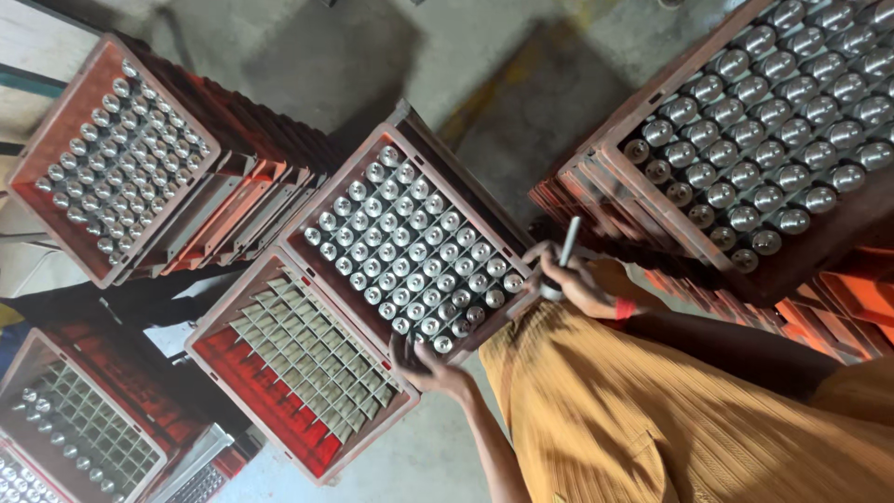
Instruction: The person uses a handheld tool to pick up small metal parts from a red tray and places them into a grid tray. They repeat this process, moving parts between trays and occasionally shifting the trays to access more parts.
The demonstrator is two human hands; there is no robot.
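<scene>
We see a slim metal tube (pixel 567 240) pinched in the right hand (pixel 570 279), its fingers wrapped closed around the tube's lower end so that the shiny shaft sticks up and away from the palm. It sits just off the corner of the middle crate (pixel 407 237), a red-brown plastic crate packed with rows of upright silver tubes, their round ends facing us. The left hand (pixel 421 361) rests at that crate's near edge, fingers curled over the rim and touching the outermost tubes; we cannot tell whether it grips one. A red band circles the right wrist, and a mustard-yellow ribbed garment (pixel 652 410) fills the lower right of our view.

Butted against the middle crate on its lower left is a red crate (pixel 296 391) holding only a grey cardboard grid of empty cells. To the upper right stands a stack of crates (pixel 764 130), the top one nearly full of larger-looking silver tubes, with a few free places along its near edge. At the upper left another filled crate (pixel 112 158) tops its own stack. At the lower left a partly filled crate (pixel 70 419) shows a divider grid with tubes in only some cells. Grey concrete floor (pixel 372 47) shows between the stacks.
</scene>
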